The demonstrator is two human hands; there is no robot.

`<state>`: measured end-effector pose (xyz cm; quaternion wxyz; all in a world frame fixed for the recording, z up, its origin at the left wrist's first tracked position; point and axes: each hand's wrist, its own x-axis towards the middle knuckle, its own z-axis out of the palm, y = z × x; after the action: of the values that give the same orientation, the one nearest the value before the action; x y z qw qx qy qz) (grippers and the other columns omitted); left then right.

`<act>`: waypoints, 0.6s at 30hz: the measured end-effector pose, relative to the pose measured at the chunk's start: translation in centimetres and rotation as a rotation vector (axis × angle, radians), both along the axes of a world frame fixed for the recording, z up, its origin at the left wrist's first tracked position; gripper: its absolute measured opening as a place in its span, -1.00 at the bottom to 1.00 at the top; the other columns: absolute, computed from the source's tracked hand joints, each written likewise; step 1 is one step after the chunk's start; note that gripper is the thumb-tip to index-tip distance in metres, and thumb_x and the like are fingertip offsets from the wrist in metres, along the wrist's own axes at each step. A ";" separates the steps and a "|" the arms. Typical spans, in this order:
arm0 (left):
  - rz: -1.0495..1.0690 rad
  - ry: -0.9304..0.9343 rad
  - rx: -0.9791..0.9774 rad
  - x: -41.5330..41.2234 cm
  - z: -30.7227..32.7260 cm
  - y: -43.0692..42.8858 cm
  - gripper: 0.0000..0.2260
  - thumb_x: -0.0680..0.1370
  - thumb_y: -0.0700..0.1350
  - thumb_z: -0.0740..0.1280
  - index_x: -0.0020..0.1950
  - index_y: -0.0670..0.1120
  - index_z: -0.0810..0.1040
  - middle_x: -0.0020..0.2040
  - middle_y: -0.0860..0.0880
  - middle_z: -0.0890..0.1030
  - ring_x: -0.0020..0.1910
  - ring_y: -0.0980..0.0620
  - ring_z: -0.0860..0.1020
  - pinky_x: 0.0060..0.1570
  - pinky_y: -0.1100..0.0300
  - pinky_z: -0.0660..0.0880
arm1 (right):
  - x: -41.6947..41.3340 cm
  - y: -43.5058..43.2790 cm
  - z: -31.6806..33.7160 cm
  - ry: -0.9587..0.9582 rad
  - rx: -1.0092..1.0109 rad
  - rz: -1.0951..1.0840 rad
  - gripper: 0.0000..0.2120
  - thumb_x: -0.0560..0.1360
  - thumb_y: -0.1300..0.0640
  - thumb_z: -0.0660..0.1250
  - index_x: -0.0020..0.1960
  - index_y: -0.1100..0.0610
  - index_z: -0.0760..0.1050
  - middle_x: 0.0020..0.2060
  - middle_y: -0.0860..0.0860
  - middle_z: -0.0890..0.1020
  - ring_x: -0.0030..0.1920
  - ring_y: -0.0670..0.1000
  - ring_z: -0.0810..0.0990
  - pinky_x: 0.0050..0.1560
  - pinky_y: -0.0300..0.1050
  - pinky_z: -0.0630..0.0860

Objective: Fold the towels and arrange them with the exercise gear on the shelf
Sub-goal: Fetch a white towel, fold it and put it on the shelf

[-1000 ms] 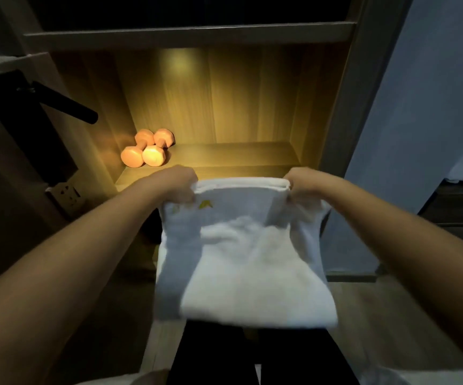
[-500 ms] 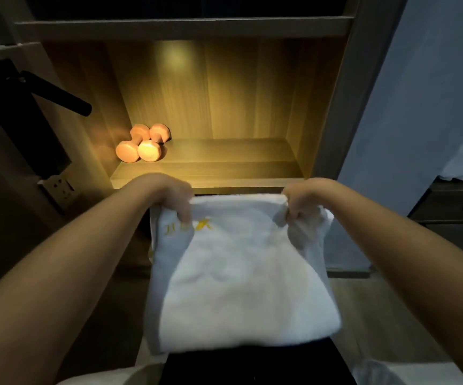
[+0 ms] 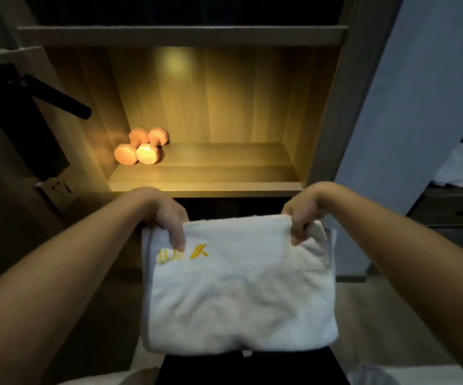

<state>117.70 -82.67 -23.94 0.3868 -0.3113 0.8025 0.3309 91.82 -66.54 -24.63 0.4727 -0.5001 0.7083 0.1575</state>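
White towel (image 3: 238,295), folded into several layers, held in the air just below the front edge of the lit shelf (image 3: 211,176). Left hand (image 3: 166,215) pinches the top-left corner and right hand (image 3: 302,215) pinches the top-right, fingers curled over the fold. Yellow stitching (image 3: 197,252) near the left hand, probably lettering, too blurred to read. Two pink dumbbells (image 3: 141,147) sit side by side at the shelf's back-left. Wall socket (image 3: 58,187) left of the shelf.

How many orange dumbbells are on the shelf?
2. Both lie side by side at the left end of the lit shelf: the left dumbbell by the side wall, the right dumbbell beside it. None seems hidden.
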 end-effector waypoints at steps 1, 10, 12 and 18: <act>0.010 0.041 -0.077 -0.2 1.1 -0.3 -0.91 0.49 -0.27 0.44 -0.03 -0.15 0.64 -0.20 0.00 0.70 -0.29 0.09 0.65 -0.26 0.23 0.59 | -0.3 -0.3 1.1 0.040 -0.076 -0.020 -0.83 0.45 0.28 0.45 -0.26 0.06 0.68 -0.30 0.00 0.69 -0.17 0.08 0.66 0.04 0.08 0.59; 0.078 0.489 -0.620 1.5 4.5 -0.4 -0.83 0.46 -0.10 0.49 0.00 -0.09 0.61 -0.06 -0.05 0.66 -0.08 0.00 0.61 0.00 0.02 0.56 | -2.0 0.8 4.0 0.125 -0.631 -0.094 -0.87 0.39 0.11 0.54 -0.07 0.01 0.67 -0.11 -0.03 0.69 -0.02 0.00 0.65 0.02 -0.01 0.65; 0.069 0.548 -0.662 2.4 4.4 -0.1 -0.85 0.46 -0.09 0.48 -0.02 -0.08 0.61 -0.07 -0.07 0.65 -0.09 -0.01 0.59 -0.04 0.01 0.54 | -1.7 1.5 4.4 0.122 -0.668 -0.063 -0.88 0.41 0.11 0.52 -0.06 0.01 0.67 -0.12 -0.04 0.68 0.00 0.00 0.62 -0.01 -0.06 0.64; 0.161 0.656 -0.217 7.4 8.1 0.0 -0.77 0.46 -0.15 0.50 0.10 -0.10 0.63 0.01 -0.09 0.69 -0.02 -0.05 0.67 -0.12 0.15 0.63 | -2.3 5.3 9.2 -0.144 -0.476 -0.084 -0.72 0.43 0.03 0.50 0.12 0.06 0.63 0.05 0.10 0.68 0.07 0.17 0.67 0.12 0.22 0.59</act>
<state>125.14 -82.64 -15.88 0.0458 -0.2901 0.8874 0.3554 89.47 -61.26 -15.46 0.3969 -0.5776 0.7099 -0.0696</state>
